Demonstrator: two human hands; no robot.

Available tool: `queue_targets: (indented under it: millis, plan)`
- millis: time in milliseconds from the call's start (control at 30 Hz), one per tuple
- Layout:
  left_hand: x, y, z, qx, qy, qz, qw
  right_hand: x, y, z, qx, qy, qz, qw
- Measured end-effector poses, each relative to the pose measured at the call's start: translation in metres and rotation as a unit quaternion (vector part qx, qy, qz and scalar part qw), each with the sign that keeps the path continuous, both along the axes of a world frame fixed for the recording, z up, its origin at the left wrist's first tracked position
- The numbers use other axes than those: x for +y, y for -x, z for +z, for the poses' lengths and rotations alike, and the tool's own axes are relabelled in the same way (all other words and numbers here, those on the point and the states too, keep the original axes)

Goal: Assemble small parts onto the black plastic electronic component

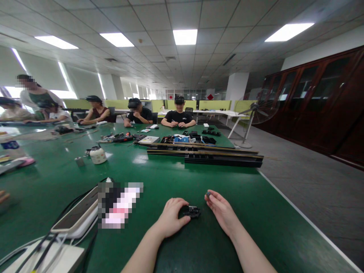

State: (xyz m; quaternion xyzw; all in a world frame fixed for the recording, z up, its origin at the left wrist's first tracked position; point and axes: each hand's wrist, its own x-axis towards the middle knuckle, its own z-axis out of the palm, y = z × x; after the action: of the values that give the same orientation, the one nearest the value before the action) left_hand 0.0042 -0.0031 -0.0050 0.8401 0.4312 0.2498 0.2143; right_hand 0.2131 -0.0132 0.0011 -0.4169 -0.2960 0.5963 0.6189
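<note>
My left hand (173,217) rests on the green table, thumb and fingers closed around the left end of a small black mechanical part (193,212). The part's right end sticks out from the grip, and some lighter metal shows on its top; its exact kind is too small to make out. To the right, apart from it, my right hand (220,209) pinches a small dark grey piece (208,194) between thumb and fingertips, a little above the tabletop.
Long black rails (223,162) with thin brass-coloured rods lie across the table ahead. A phone (78,212) with cables is at left, near a white jar (98,155) and a small metal block (80,162). Several people sit farther off. A fan (253,110) stands beyond the table's right edge.
</note>
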Motion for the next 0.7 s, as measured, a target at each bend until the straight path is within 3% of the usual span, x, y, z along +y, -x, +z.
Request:
queue_targets:
  millis: [333, 700]
  plan:
    - [-0.0005, 0.0, 0.0024, -0.005, 0.008, 0.003, 1.0, 0.0001, 0.0017, -0.0009, -0.022, -0.007, -0.011, 1.0]
    - [-0.0012, 0.0, 0.004, -0.001, 0.01, 0.001, 1.0, 0.0011, 0.0053, -0.0069, -0.14, -0.043, 0.01, 0.989]
